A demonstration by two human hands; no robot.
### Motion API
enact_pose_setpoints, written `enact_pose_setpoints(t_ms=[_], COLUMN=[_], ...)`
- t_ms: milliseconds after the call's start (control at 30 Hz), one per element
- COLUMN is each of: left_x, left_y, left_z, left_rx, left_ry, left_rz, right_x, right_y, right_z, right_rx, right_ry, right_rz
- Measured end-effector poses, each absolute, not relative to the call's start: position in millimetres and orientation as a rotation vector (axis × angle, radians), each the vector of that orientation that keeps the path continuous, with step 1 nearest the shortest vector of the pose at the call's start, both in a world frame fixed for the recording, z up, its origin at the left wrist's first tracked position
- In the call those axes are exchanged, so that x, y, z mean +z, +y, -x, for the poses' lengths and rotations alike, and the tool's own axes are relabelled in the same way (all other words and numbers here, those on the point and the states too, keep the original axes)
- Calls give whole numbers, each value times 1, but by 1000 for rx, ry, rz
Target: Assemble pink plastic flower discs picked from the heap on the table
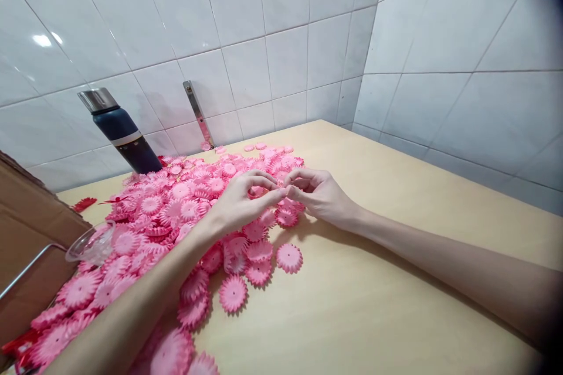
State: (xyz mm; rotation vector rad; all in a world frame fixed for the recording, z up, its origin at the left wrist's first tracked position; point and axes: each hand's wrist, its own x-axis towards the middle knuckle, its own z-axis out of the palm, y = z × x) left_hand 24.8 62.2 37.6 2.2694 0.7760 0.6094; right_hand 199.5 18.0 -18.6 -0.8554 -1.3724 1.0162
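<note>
My left hand and my right hand meet at the fingertips above the right edge of a heap of pink scalloped discs, which look like artificial flower petals. Thumb and fingers of each hand are pinched together. Whatever lies between them is too small or too hidden to make out. Under my forearms, a single pink disc lies flat on the table, and another disc rests a little nearer to me. Both have a small dark hole in the middle.
A dark blue bottle with a steel cap stands behind the heap. At the left are a clear plastic cup on its side and a cardboard box. White tiled walls bound the pale wooden table. A metal strip leans there.
</note>
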Motion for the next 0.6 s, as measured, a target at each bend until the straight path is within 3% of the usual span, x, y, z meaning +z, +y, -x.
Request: enact_pose_setpoints(t_ms=[133, 367, 600], left_x=[34, 32, 34], left_y=[64, 89, 82], left_z=[-25, -11, -13], left_rx=[689, 1132, 957], left_ry=[801, 1154, 1004], left_rz=[-2321, -2441, -2431], right_x=[-18, -17, -15], right_y=[17, 17, 14], right_z=[-198, -197, -195], right_rx=[1038, 975, 998], right_ry=[-1368, -1328, -1327], right_rz=[872, 950, 1010])
